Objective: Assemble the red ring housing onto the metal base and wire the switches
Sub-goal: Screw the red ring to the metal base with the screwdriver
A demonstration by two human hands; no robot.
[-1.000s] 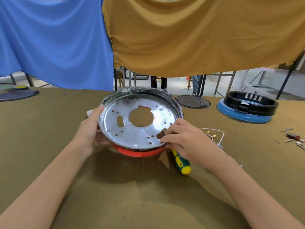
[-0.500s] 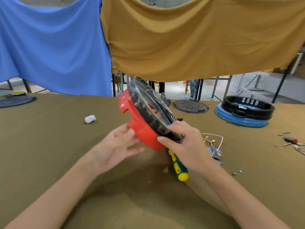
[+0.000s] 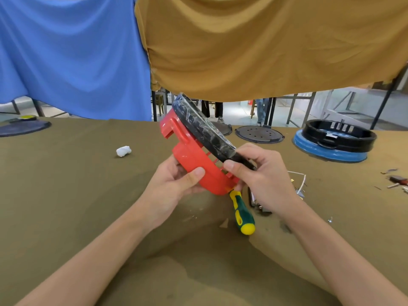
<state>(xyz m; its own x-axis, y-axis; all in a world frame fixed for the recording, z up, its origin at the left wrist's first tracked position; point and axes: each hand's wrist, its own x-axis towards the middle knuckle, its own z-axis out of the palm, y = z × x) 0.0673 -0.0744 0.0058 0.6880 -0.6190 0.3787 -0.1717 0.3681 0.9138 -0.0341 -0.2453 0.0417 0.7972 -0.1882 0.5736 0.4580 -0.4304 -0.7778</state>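
Note:
The red ring housing (image 3: 194, 160) is held up above the table, tilted on edge, with a black film-wrapped rim (image 3: 205, 131) on its upper right side. The metal base's face is turned away and hidden. My left hand (image 3: 176, 186) grips the housing's lower red wall, thumb across the front. My right hand (image 3: 262, 173) pinches the black rim at its lower end. White wires and small switch parts (image 3: 298, 184) lie on the table behind my right hand, partly hidden.
A green and yellow screwdriver (image 3: 241, 213) lies under the housing. A white wad (image 3: 123, 150) sits to the left. A black ring on a blue disc (image 3: 333, 142) and a dark perforated plate (image 3: 259, 134) stand at the back right. Small metal bits (image 3: 396, 182) lie far right.
The assembly, first lying with its metal face up, has been lifted and turned on edge. My left hand has moved from an open touch to gripping the red wall.

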